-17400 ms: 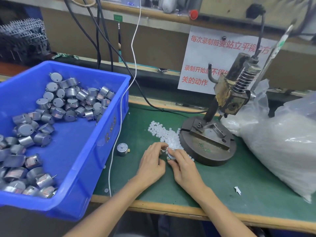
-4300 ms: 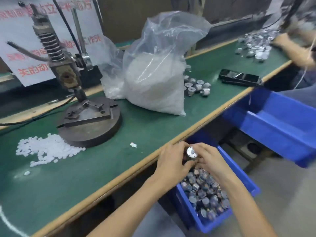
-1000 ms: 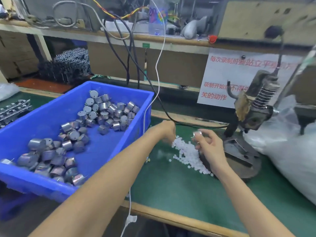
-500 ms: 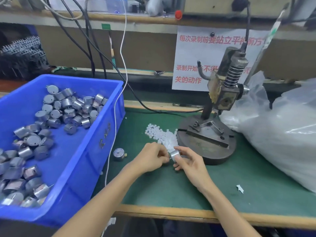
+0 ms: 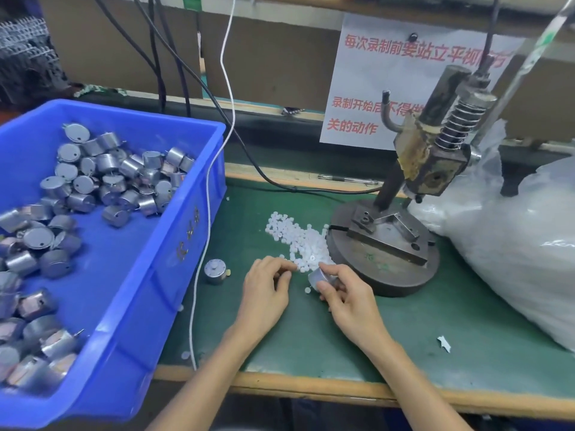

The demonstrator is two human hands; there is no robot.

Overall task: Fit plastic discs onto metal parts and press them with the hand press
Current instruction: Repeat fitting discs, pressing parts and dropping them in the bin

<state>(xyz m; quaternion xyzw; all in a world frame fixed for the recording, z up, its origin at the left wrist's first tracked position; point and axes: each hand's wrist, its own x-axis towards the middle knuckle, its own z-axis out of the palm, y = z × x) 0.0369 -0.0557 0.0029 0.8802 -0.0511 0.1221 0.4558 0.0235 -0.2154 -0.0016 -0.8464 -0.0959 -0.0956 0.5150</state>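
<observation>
Blue plastic bin (image 5: 174,237), 9 o'clock, holds shiny cans (image 5: 102,181). Left grip (image 5: 267,284), fingers curled, meets white disc pile (image 5: 298,237) at its 1 o'clock; contents cannot be told. Right grip (image 5: 345,293) pinches a smooth metal part (image 5: 320,276) at its 10 o'clock.

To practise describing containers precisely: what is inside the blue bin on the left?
The blue bin holds loose silver metal parts, heaped at the back and along the left, with bare blue floor between. Anything beneath the heaps, or behind the near wall, is hidden.
</observation>
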